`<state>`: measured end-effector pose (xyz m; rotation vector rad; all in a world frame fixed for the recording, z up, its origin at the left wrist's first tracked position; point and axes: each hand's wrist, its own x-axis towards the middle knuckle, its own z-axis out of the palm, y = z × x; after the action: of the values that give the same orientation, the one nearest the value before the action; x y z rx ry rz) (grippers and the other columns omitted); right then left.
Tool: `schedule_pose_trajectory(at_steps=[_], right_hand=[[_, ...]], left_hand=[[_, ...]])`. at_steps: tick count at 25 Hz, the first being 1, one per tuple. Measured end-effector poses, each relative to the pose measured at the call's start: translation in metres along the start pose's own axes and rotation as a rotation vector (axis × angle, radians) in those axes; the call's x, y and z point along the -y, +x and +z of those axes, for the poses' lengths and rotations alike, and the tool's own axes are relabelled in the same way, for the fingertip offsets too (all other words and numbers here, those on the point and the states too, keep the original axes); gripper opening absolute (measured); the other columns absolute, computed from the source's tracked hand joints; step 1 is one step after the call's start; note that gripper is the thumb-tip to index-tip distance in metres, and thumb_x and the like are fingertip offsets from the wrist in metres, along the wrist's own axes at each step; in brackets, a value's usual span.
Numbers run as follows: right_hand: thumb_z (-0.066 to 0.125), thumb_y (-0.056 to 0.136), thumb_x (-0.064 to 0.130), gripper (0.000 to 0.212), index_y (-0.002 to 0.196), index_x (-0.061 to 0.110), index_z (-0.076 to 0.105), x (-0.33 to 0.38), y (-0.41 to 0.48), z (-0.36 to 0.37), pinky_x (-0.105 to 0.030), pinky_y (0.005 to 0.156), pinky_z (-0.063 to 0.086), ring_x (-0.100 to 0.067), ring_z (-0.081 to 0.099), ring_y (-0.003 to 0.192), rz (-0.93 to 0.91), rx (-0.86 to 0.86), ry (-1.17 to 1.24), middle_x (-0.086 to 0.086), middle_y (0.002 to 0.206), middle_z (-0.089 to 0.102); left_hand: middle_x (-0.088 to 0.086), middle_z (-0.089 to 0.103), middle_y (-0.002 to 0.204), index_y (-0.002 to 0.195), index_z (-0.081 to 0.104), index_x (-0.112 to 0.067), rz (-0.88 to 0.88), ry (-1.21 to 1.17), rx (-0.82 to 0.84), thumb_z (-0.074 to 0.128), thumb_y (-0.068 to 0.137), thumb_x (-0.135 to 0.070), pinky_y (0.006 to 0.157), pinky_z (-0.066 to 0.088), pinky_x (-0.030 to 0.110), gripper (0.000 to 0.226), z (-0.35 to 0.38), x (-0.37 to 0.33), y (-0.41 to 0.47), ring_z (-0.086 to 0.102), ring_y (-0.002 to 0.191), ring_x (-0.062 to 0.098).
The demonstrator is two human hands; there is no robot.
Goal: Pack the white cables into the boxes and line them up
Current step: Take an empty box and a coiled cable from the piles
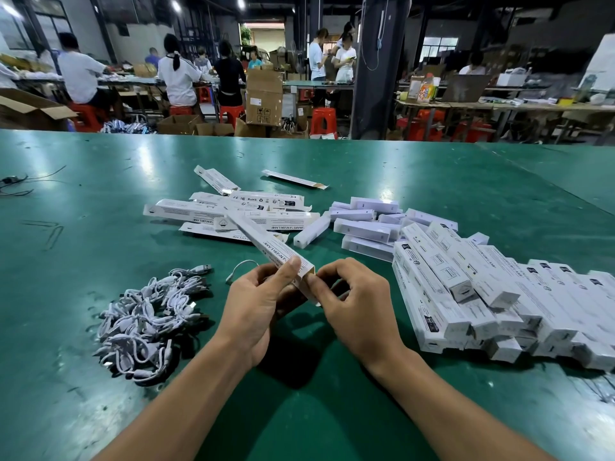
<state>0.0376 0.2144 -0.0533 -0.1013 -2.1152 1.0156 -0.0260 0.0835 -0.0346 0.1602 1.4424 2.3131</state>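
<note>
One wide-angle view, worn on the person's head, faces forward and down across the green desk (432, 168). It sits close above the left hand (256, 311) and right hand (359, 307). The far workshop (299, 61) fills the top strip.

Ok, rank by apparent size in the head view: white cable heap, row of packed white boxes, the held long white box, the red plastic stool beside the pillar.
Largest first:
row of packed white boxes
white cable heap
held long white box
red plastic stool (distant; true size unsure)
</note>
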Motion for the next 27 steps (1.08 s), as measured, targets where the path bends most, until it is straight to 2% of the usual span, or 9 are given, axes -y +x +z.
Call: schedule_pose_trajectory(at_steps=[3, 5, 8, 13, 16, 18, 20, 23, 27], right_hand=[[0.073, 0.092, 0.03, 0.009, 0.09, 0.021, 0.072, 0.003, -0.003, 0.002, -0.032, 0.063, 0.053, -0.01, 0.062, 0.069, -0.058, 0.038, -0.004, 0.013, 0.086, 0.065], [0.072, 0.091, 0.027, 0.003, 0.091, 0.024, 0.072, 0.003, -0.004, 0.004, -0.034, 0.065, 0.055, -0.01, 0.063, 0.071, -0.011, 0.032, 0.043, 0.014, 0.088, 0.067], [0.075, 0.089, 0.03, 0.01, 0.083, 0.027, 0.068, 0.003, -0.002, 0.005, -0.037, 0.064, 0.056, -0.011, 0.065, 0.068, 0.077, -0.007, 0.097, 0.014, 0.081, 0.068], [0.072, 0.092, 0.025, 0.006, 0.093, 0.02, 0.074, 0.003, 0.001, -0.001, -0.027, 0.065, 0.052, -0.011, 0.065, 0.077, -0.131, 0.069, 0.088, 0.013, 0.09, 0.066], [0.071, 0.091, 0.038, 0.023, 0.105, 0.02, 0.075, 0.002, 0.002, -0.005, -0.025, 0.069, 0.052, -0.01, 0.066, 0.084, -0.208, 0.173, 0.058, 0.013, 0.101, 0.065], [0.077, 0.088, 0.033, 0.023, 0.107, 0.019, 0.076, 0.0, 0.002, -0.004, -0.028, 0.071, 0.053, -0.008, 0.066, 0.085, -0.23, 0.183, 0.032, 0.012, 0.103, 0.066], [0.082, 0.085, 0.019, 0.022, 0.106, 0.018, 0.075, -0.001, 0.002, -0.001, -0.031, 0.069, 0.054, -0.009, 0.066, 0.084, -0.224, 0.131, 0.05, 0.01, 0.098, 0.068], [0.084, 0.083, 0.014, 0.03, 0.11, 0.02, 0.07, 0.0, 0.002, 0.0, -0.03, 0.066, 0.054, -0.007, 0.067, 0.08, -0.162, 0.046, 0.097, 0.014, 0.094, 0.068], [0.081, 0.087, 0.015, 0.019, 0.105, 0.017, 0.073, 0.004, 0.001, -0.002, -0.034, 0.06, 0.055, -0.006, 0.064, 0.077, -0.335, -0.044, 0.004, 0.008, 0.103, 0.063]], left_hand=[[0.011, 0.075, 0.088, 0.109, 0.063, -0.001, -0.016, -0.029, -0.006, 0.082, 0.069, -0.029, 0.068, 0.06, 0.028, 0.053, 0.0, -0.003, 0.0, 0.072, 0.074, 0.02], [0.012, 0.075, 0.087, 0.112, 0.061, 0.0, -0.013, -0.026, -0.006, 0.083, 0.066, -0.029, 0.068, 0.06, 0.028, 0.058, -0.001, -0.005, 0.0, 0.071, 0.074, 0.02], [0.012, 0.075, 0.084, 0.11, 0.061, 0.0, -0.016, 0.001, 0.006, 0.084, 0.063, -0.031, 0.065, 0.06, 0.026, 0.06, 0.0, -0.005, 0.0, 0.07, 0.068, 0.018], [0.016, 0.076, 0.098, 0.114, 0.062, 0.002, -0.068, -0.027, 0.018, 0.081, 0.071, -0.034, 0.07, 0.062, 0.028, 0.059, -0.006, -0.009, 0.005, 0.073, 0.08, 0.023], [0.015, 0.076, 0.087, 0.086, 0.076, -0.004, -0.127, -0.053, 0.005, 0.082, 0.065, -0.038, 0.055, 0.058, 0.024, 0.041, -0.011, -0.013, 0.009, 0.072, 0.065, 0.018], [0.013, 0.076, 0.084, 0.069, 0.079, -0.011, -0.154, -0.049, 0.009, 0.082, 0.063, -0.041, 0.051, 0.056, 0.023, 0.03, -0.013, -0.014, 0.01, 0.071, 0.061, 0.016], [0.014, 0.077, 0.089, 0.066, 0.08, -0.013, -0.17, -0.042, 0.032, 0.082, 0.063, -0.041, 0.054, 0.057, 0.024, 0.028, -0.013, -0.014, 0.01, 0.073, 0.065, 0.016], [0.013, 0.077, 0.085, 0.063, 0.079, -0.012, -0.179, -0.066, 0.048, 0.081, 0.063, -0.038, 0.055, 0.058, 0.024, 0.026, -0.009, -0.015, 0.009, 0.073, 0.064, 0.016], [0.005, 0.075, 0.076, 0.059, 0.078, -0.016, -0.185, -0.061, 0.085, 0.078, 0.069, -0.038, 0.059, 0.058, 0.024, 0.024, -0.007, -0.017, 0.008, 0.073, 0.065, 0.013]])
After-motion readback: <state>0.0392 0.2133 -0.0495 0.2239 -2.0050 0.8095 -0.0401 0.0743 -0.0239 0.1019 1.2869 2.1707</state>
